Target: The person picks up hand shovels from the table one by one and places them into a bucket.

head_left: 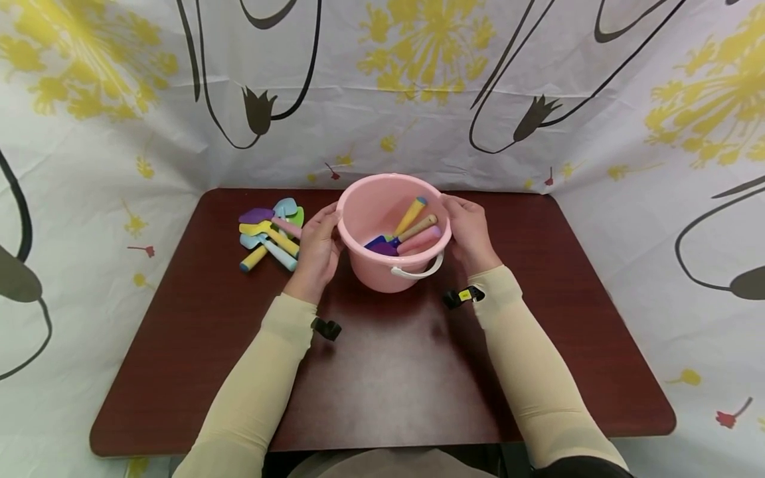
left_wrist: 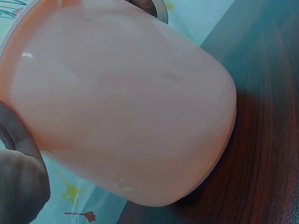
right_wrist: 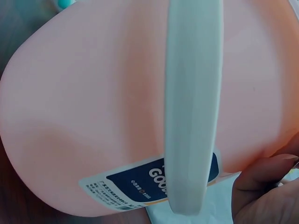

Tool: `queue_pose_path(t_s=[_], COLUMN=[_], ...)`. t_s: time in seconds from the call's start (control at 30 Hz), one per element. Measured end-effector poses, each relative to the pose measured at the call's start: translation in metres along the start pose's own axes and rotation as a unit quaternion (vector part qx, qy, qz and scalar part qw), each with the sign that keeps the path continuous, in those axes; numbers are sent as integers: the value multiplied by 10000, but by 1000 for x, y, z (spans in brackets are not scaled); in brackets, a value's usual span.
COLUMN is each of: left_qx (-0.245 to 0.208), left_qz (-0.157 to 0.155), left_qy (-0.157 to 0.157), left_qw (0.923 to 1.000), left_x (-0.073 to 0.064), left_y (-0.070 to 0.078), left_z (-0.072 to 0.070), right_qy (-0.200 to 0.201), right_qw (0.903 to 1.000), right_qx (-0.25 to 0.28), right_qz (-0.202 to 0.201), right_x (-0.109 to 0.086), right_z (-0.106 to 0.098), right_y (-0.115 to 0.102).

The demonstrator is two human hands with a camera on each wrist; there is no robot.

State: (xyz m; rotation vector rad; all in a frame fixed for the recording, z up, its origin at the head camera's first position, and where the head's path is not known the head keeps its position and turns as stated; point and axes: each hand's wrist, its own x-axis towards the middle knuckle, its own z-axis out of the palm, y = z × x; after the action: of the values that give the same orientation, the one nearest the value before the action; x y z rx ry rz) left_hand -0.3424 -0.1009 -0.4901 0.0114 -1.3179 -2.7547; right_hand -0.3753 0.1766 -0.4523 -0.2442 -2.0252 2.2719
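Observation:
A pink plastic bucket (head_left: 382, 272) is held between both hands near the table's back. My left hand (head_left: 318, 252) grips its rim on the left, thumb toward me; in the left wrist view the smooth pink wall (left_wrist: 121, 102) fills most of the frame. On the opposite side my right hand (head_left: 469, 232) grips the rim. The white bail handle (head_left: 418, 273) hangs down the front right, crossing a blue-and-white label (right_wrist: 133, 184) in the right wrist view. Inside lie several toy garden tools, with a yellow handle (head_left: 411, 216), a tan handle (head_left: 418, 228) and a pink handle (head_left: 420, 240) showing.
Left of the bucket, a pile of colourful toy garden tools (head_left: 271, 232) lies on the dark red-brown table (head_left: 197, 372), right beside my left hand. Patterned white cloth (head_left: 335, 53) hangs around the back and sides. Small black devices (head_left: 326, 328) are strapped at both wrists.

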Motion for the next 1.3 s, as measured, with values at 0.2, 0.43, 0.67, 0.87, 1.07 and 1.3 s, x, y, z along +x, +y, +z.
queue_pose_path(t_s=[0.2, 0.43, 0.67, 0.87, 1.07, 1.3], left_qx=[100, 783, 1782, 3327, 5433, 6530], left_qz=[-25, -159, -195, 35, -26, -558], left_qy=[25, 175, 379, 518, 903, 940], left_qw=[9999, 9966, 9831, 9416, 8347, 7494], left_x=[-1, -2, -10, -14, -18, -26], left_y=[2, 8, 17, 32, 50, 60], left_z=[0, 2, -8, -36, -79, -106], right_qy=[75, 162, 203, 180, 186, 177], right_qw=[9999, 9996, 9993, 9994, 9996, 9992], right_qx=[116, 240, 316, 280, 229, 354], right_qz=[-64, -25, 11, 29, 47, 55], right_x=[0, 2, 1, 2, 1, 1], right_z=[1, -1, -1, 0, 1, 3], right_y=[0, 1, 2, 2, 0, -1])
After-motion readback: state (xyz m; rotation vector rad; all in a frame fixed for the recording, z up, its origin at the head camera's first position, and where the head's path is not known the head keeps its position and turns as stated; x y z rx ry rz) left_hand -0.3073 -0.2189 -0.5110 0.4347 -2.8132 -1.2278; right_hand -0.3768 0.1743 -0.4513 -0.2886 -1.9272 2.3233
